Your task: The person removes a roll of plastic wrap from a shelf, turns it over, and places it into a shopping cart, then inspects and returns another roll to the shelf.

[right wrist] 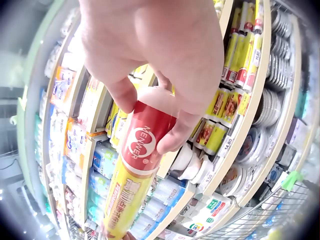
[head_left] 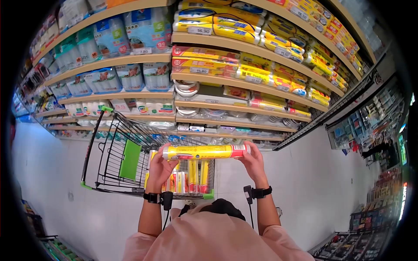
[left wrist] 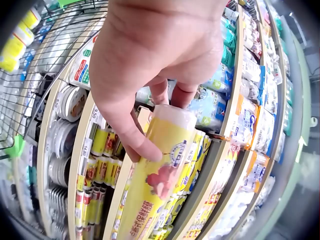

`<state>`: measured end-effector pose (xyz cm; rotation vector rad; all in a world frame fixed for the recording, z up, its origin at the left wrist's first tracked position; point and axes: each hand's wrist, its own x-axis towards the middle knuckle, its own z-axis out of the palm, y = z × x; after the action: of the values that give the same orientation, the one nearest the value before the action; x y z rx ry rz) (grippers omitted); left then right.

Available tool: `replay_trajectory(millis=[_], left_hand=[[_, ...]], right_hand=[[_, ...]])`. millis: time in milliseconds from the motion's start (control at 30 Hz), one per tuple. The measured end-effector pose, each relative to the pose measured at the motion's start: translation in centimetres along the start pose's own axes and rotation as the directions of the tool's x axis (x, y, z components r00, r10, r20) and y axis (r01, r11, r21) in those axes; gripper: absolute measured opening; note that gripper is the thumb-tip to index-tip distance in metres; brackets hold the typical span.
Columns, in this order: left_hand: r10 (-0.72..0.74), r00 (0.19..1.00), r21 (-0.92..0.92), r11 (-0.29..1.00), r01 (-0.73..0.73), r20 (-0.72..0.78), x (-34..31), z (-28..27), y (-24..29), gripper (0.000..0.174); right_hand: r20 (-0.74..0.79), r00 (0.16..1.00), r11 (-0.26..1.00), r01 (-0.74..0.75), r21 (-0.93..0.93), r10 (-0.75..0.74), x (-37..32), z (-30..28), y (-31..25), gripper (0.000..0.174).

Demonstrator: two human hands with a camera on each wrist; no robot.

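Observation:
A yellow roll of cling film [head_left: 204,152] with a red end lies level across the front of the body, close over the shopping cart. My left hand [head_left: 161,172] grips its pale left end. At the red end, my right hand [head_left: 253,164] holds it between fingers and thumb. Fruit pictures and printed characters show on the cling film [left wrist: 162,185] in the left wrist view. The right wrist view has the thumb and fingers around the red band of the roll [right wrist: 142,135], with white lettering on it.
A black wire shopping cart with a green panel [head_left: 130,159] stands at the left, holding several yellow and red rolls [head_left: 193,176]. Ahead, curved-looking shelves [head_left: 209,78] carry packaged rolls, plates and paper goods. Pale floor [head_left: 296,187] extends at the right.

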<state>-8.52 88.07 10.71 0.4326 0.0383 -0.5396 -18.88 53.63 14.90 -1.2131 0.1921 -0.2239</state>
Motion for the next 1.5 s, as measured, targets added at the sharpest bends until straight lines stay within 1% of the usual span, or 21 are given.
replay_trajectory(millis=[67,167,200,300,333,433,533,633,700,733,833,867,967,1067,1133,1167,1233,1267,1367,1467,1500], left_hand=[[-0.048,0.995,0.039,0.998,0.045,0.085,0.3,0.9,-1.1,0.046],[-0.077,0.996,0.122,0.990,0.071,0.051,0.4,3.2,-3.6,0.047],[-0.061,0.996,0.157,0.986,0.050,0.070,0.5,3.5,-4.6,0.046],[-0.128,0.987,0.231,0.967,0.104,0.094,1.3,3.3,-7.4,0.046],[-0.160,0.986,0.225,0.964,0.144,0.056,1.5,3.6,-8.4,0.043],[-0.173,0.978,0.325,0.937,0.128,0.114,1.5,6.0,-12.0,0.038],[-0.191,0.973,0.401,0.908,0.124,0.131,1.2,8.7,-16.4,0.036],[-0.171,0.981,0.501,0.859,0.103,0.091,0.4,10.8,-20.7,0.034],[-0.160,0.983,0.570,0.817,0.082,0.088,-0.3,13.0,-23.4,0.033],[-0.145,0.988,0.564,0.822,0.086,0.061,-0.8,14.1,-24.8,0.035],[-0.104,0.976,0.600,0.799,-0.031,0.189,-2.9,16.8,-28.6,0.041],[-0.090,0.977,0.584,0.810,-0.042,0.195,-3.2,17.0,-29.9,0.049],[-0.075,0.932,0.621,0.764,-0.175,0.354,-3.9,18.3,-33.2,0.052],[-0.165,0.878,0.632,0.753,-0.182,0.450,-4.4,20.6,-35.2,0.054],[-0.217,0.837,0.663,0.718,-0.211,0.501,-4.1,21.3,-36.0,0.057],[-0.211,0.862,0.679,0.709,-0.190,0.461,-4.0,21.7,-36.6,0.058],[-0.194,0.905,0.707,0.691,-0.148,0.379,-4.1,23.1,-37.8,0.060],[-0.156,0.918,0.720,0.672,-0.172,0.365,-3.9,23.4,-38.6,0.055],[-0.148,0.965,0.714,0.698,-0.052,0.215,-2.3,23.5,-40.4,0.045],[-0.200,0.974,0.710,0.700,0.069,0.103,0.5,23.2,-42.9,0.036],[-0.229,0.968,0.692,0.716,0.096,0.102,1.5,22.9,-43.7,0.034]], right_hand=[[-0.050,0.998,1.000,0.026,-0.015,-0.027,-1.2,-1.3,-1.0,0.044],[-0.119,0.992,0.999,0.041,0.009,-0.040,-2.9,-3.5,-2.0,0.050],[-0.141,0.989,0.998,0.057,0.016,-0.055,-3.4,-4.5,-2.0,0.052],[-0.176,0.979,0.994,0.105,0.030,-0.098,-5.5,-7.7,-2.3,0.054],[-0.184,0.977,0.992,0.119,0.034,-0.111,-6.4,-8.8,-2.4,0.053],[-0.248,0.938,0.970,0.226,-0.091,-0.242,-9.5,-12.5,-3.3,0.052],[-0.347,0.904,0.968,0.229,-0.099,-0.249,-12.9,-16.3,-4.7,0.051],[-0.396,0.904,0.986,0.130,-0.106,-0.161,-16.3,-20.8,-5.9,0.052],[-0.407,0.900,0.988,0.142,-0.065,-0.156,-18.0,-23.9,-6.0,0.050],[-0.415,0.897,0.988,0.150,-0.047,-0.156,-19.0,-25.2,-6.2,0.050],[-0.452,0.881,0.988,0.153,-0.015,-0.143,-21.8,-28.3,-6.9,0.045],[-0.467,0.872,0.988,0.157,-0.009,-0.143,-22.4,-29.3,-7.3,0.044],[-0.496,0.865,0.959,0.197,0.203,-0.073,-24.3,-32.4,-7.7,0.042],[-0.427,0.903,0.968,0.072,0.242,0.040,-25.7,-35.3,-8.8,0.041],[-0.450,0.893,0.990,0.046,0.136,0.021,-25.9,-37.1,-8.5,0.040],[-0.461,0.887,0.996,0.031,0.085,0.012,-26.0,-37.8,-8.2,0.039],[-0.505,0.861,0.991,0.111,0.071,-0.060,-26.4,-38.2,-8.9,0.036],[-0.526,0.845,0.986,0.153,0.059,-0.099,-26.3,-38.3,-9.5,0.035],[-0.519,0.824,0.962,0.274,0.009,-0.229,-26.4,-39.1,-10.4,0.033],[-0.483,0.790,0.923,0.362,-0.129,-0.377,-26.5,-41.0,-11.4,0.038],[-0.507,0.785,0.923,0.380,-0.058,-0.355,-26.3,-41.3,-11.8,0.041]])
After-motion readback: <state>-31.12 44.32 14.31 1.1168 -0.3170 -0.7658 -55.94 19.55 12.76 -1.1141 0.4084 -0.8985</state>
